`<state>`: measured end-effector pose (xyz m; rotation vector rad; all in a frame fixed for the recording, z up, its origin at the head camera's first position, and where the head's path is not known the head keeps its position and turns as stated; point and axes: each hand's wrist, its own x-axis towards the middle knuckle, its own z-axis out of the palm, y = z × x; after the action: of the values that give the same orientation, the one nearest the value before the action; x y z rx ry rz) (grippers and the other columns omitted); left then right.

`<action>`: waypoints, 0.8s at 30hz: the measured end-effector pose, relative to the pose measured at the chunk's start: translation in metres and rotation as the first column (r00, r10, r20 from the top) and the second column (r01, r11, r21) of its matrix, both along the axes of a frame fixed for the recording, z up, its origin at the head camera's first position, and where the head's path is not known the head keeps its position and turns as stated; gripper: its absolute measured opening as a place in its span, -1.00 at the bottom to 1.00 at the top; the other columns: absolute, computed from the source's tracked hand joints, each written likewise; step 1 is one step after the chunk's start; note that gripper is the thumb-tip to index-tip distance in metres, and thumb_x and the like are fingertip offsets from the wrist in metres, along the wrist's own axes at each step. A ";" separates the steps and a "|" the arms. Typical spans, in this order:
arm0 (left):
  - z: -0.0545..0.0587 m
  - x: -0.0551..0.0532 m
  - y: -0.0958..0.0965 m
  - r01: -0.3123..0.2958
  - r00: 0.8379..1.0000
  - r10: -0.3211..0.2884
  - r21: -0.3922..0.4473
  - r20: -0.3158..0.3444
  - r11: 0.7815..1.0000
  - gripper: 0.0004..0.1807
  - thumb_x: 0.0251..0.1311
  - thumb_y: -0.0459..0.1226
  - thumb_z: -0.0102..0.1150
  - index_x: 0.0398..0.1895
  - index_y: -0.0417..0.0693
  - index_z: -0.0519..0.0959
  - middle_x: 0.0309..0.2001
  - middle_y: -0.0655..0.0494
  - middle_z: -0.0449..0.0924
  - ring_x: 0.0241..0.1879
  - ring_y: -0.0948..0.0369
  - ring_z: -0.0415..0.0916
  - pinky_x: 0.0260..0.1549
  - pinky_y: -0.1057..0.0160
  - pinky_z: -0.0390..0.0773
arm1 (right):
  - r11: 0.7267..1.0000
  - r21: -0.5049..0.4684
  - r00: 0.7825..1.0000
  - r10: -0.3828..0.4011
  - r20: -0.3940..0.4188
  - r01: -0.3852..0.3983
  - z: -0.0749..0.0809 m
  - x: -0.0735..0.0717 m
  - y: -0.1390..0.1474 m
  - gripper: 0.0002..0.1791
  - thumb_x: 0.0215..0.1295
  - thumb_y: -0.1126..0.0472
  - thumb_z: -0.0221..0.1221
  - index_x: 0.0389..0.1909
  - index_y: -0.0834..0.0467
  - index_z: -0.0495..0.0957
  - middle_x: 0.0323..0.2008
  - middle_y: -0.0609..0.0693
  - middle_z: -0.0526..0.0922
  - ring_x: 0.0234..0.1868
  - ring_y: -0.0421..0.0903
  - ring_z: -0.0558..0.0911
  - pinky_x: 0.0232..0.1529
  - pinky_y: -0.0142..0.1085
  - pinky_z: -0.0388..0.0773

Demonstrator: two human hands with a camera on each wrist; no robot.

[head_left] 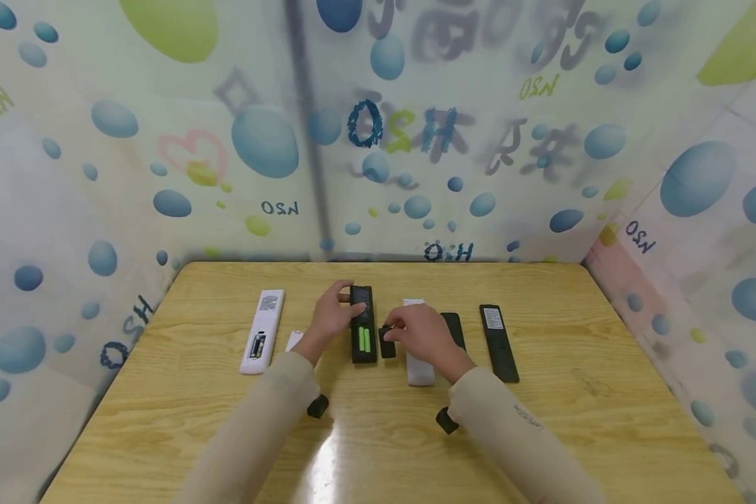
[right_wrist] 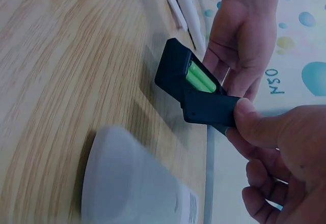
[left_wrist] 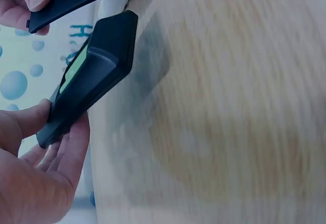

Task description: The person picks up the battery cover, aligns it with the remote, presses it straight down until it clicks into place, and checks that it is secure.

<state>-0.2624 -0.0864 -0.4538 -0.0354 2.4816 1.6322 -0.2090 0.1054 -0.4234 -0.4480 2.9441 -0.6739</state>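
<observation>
My left hand (head_left: 334,315) grips a black remote control (head_left: 363,308) near its far end, thumb on the back and fingers around the side. Its battery compartment is uncovered, and two green batteries (head_left: 365,339) lie side by side in it. Between the thumb and fingers of my right hand (head_left: 421,332) is a black battery cover (head_left: 387,344), held just to the right of the remote. In the right wrist view the cover (right_wrist: 211,109) overlaps the remote's side, next to the green batteries (right_wrist: 200,78). The left wrist view shows the remote (left_wrist: 94,76) tilted above the wooden table.
At left lies a white remote (head_left: 263,329) with its battery slot uncovered; a smaller white piece (head_left: 295,339) is beside my left sleeve. Another white remote (head_left: 421,372) is under my right hand. Farther right are a partly hidden black remote (head_left: 453,327) and a labelled black one (head_left: 499,343).
</observation>
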 end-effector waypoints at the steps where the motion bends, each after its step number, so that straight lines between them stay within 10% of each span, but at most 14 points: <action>1: -0.001 0.000 0.002 0.003 1.000 -0.003 0.014 -0.003 1.000 -0.35 0.26 -0.25 0.26 0.41 0.02 0.29 0.17 -0.22 0.50 -0.03 -0.02 0.61 -0.24 0.13 0.65 | 1.000 0.004 1.000 -0.008 -0.004 0.008 0.000 0.001 0.003 -0.79 0.23 -0.02 0.30 -0.15 -0.08 0.69 -0.27 -0.16 0.72 -0.29 -0.21 0.63 -0.26 -0.25 0.59; 24: -0.019 0.012 0.022 0.095 0.995 -0.090 0.115 -0.049 0.989 -0.37 0.24 -0.29 0.27 0.39 0.09 0.34 0.15 -0.15 0.53 -0.18 0.01 0.67 -0.29 0.16 0.66 | 0.998 -0.006 0.998 -0.058 -0.039 0.058 0.002 0.008 0.023 -0.84 0.21 0.07 0.33 -0.21 -0.02 0.70 -0.29 -0.11 0.74 -0.28 -0.18 0.66 -0.26 -0.22 0.61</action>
<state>-0.2507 -0.0647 -0.4729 0.1297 2.3749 1.7537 -0.2005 0.1284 -0.4212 -0.3814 3.0036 -0.6871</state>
